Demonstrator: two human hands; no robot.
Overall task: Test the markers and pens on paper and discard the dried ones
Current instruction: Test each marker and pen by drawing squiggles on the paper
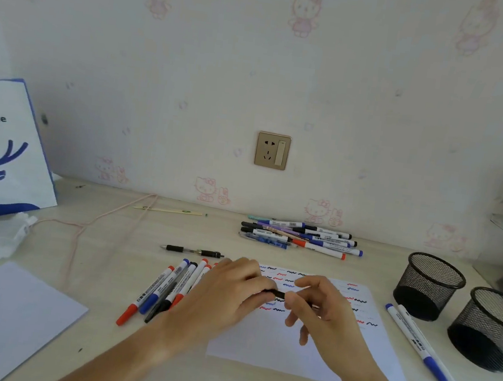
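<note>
Black pen (277, 294) held horiz, long axis left–right, over paper (273, 338), L hand (224, 294) & R hand (321, 309) both pinching it

The wall (257, 80) is pale, with faint pink cartoon cats printed in a repeating pattern. The socket plate (272, 150) on it is gold. The bench (111, 236) is light beige wood. The white sheet of paper (288, 343) carries small squiggles in red, blue and black. The markers beside it (165, 290) are white with red, blue or black caps. The two mesh pen cups (430, 286) are black. The paper bag (5, 147) is white with a dark blue deer and blue edges. A thin cord (108, 214) is pale pink.
</note>
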